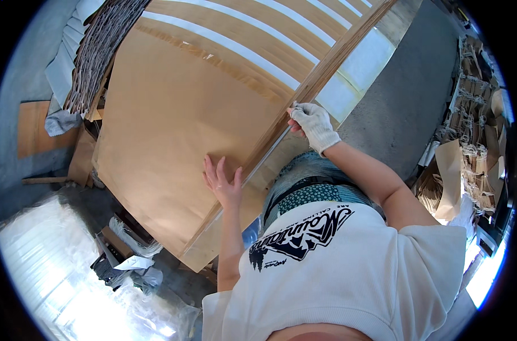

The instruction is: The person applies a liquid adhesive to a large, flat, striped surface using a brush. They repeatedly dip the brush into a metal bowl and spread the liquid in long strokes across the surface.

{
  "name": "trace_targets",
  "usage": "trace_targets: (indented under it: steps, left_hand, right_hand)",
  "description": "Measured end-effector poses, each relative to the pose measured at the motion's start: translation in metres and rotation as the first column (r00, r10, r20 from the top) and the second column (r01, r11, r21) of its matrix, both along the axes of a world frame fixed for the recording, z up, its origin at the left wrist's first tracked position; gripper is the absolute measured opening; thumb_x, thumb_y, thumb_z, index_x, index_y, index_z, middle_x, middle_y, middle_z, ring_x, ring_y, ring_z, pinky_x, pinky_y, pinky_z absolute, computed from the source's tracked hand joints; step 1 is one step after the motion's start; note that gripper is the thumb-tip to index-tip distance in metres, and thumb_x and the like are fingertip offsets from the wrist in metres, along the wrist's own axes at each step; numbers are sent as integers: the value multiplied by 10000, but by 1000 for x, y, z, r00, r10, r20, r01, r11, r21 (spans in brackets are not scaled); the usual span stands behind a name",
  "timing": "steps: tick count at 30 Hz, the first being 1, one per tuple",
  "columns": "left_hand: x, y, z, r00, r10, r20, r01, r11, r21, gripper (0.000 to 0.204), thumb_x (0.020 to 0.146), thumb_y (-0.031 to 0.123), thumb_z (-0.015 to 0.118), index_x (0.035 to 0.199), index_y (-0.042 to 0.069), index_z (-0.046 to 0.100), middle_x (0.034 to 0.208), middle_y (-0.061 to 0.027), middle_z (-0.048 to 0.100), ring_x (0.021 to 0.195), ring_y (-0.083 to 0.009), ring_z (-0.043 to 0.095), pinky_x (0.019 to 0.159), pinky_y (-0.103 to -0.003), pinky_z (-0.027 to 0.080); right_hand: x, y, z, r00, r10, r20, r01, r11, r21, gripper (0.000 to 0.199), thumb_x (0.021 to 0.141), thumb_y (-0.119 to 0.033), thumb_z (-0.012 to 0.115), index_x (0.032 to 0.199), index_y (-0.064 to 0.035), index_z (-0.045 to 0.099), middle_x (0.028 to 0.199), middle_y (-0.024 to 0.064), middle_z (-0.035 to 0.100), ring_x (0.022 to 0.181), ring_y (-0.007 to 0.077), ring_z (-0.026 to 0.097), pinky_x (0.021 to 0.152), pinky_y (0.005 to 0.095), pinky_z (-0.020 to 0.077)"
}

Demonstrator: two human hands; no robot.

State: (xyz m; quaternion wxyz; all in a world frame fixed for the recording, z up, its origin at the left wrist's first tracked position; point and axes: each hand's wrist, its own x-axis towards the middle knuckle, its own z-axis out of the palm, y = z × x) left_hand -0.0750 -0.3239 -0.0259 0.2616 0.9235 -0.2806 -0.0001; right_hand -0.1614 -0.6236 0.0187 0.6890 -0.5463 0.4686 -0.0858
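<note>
A large brown paper sheet covers the near part of the worktable. My bare left hand rests on it near the edge beside my body, fingers spread and holding nothing. My right hand wears a pale knit work glove that leaves some fingertips bare. Its fingers are closed at a long wooden strip that runs along the table's edge. What lies between those fingers, if anything, is too small to make out. Farther off, brown sheets with white bands overlap in staggered rows.
Folded paper stacks stand past the table's far left. Below on the left lies clear plastic wrapping. Tied brown paper bundles line the right side, across a grey floor. Whitish sheets lie just beyond the wooden strip.
</note>
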Motion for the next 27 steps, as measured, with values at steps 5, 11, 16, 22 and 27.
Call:
trace_targets:
  steps: [5,11,16,22,27]
  left_hand:
    - [4,1,0,1000,0,1,0,1000,5,580,849,316,779,1366,179,552,1609,-153,327,1488,-353,297,1188,-562,200]
    - [2,-3,3,1000,16,-12,-16,1000,-21,563,837,318,789,1340,174,581,1605,-149,332,1490,-356,293,1192,-565,190]
    - [0,-2,-1,1000,21,16,-21,1000,-1,569,854,326,775,1361,182,561,1598,-150,345,1492,-341,292,1192,-541,203]
    - [0,-6,0,1000,21,19,-21,1000,4,565,856,315,777,1361,181,562,1594,-150,351,1491,-347,292,1188,-548,210]
    - [1,-2,-7,1000,18,11,-18,1000,-13,583,838,308,786,1360,176,563,1592,-155,344,1485,-355,302,1190,-566,196]
  right_hand:
    - [0,1,40,866,422,-268,-372,186,-910,262,838,-199,716,1098,-200,682,1069,-13,707,1001,207,673,869,399,511]
    - [2,14,9,740,497,-453,-377,-252,-891,265,842,-175,690,1097,-247,679,1269,-62,658,1260,182,580,1145,487,363]
    - [2,14,7,726,514,-457,-393,-235,-889,287,855,-180,677,1134,-248,677,1312,-50,652,1275,204,588,1162,507,346]
    - [0,13,4,707,521,-477,-429,-219,-876,311,870,-177,648,1171,-252,667,1334,-41,639,1300,222,571,1163,521,334]
    - [-3,10,14,729,556,-400,-359,-187,-914,333,840,-205,666,1171,-236,652,1306,-26,630,1318,248,543,1145,532,340]
